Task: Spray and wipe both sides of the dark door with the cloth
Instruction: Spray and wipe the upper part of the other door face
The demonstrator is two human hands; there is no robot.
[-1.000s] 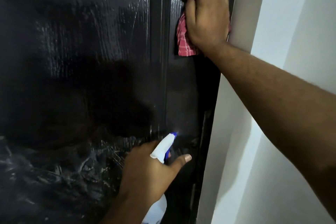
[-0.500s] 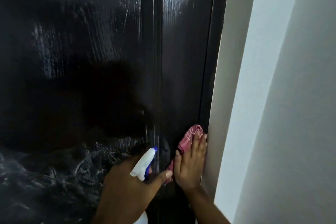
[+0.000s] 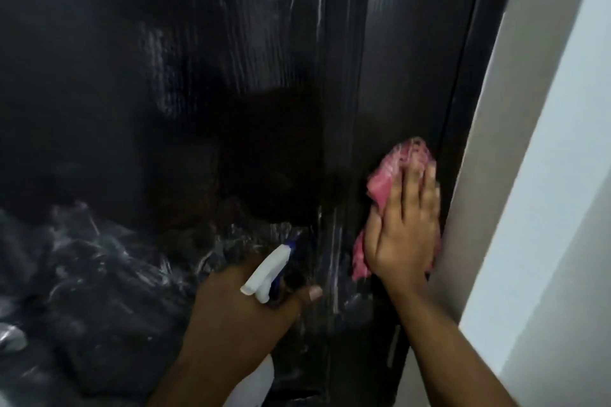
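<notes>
- I am working on one face of the dark door (image 3: 198, 76). My guess is the task is somewhere in the middle, not near the end.
- The big panel toward the door's left edge is showing shiny streaks and smeary marks low down. I am reading it as sprayed and at least partly wiped, but I can't tell wet from plain reflection.
- I am wiping the narrow vertical strip along the door's right edge, next to the white wall (image 3: 545, 175).
- The other face of the door is not showing at all, so I am counting it as left to do, plus whatever of this face is out of view.
- My right hand (image 3: 403, 228) is lying flat, fingers straight and close together, pressing the pink cloth (image 3: 393, 172) onto that right-edge strip.
- The cloth is sitting bunched under my palm and fingers and poking out above my fingertips and on the thumb side. Its right side is reaching close to the door's edge by the wall.
- My left hand (image 3: 238, 317) is gripping the spray bottle (image 3: 267, 271) round the neck, thumb sticking out. The white nozzle is pointing up at the door near the groove between panel and strip, with no spray showing.
- The bottle is hovering just below and left of the cloth, near it, not touching it.
</notes>
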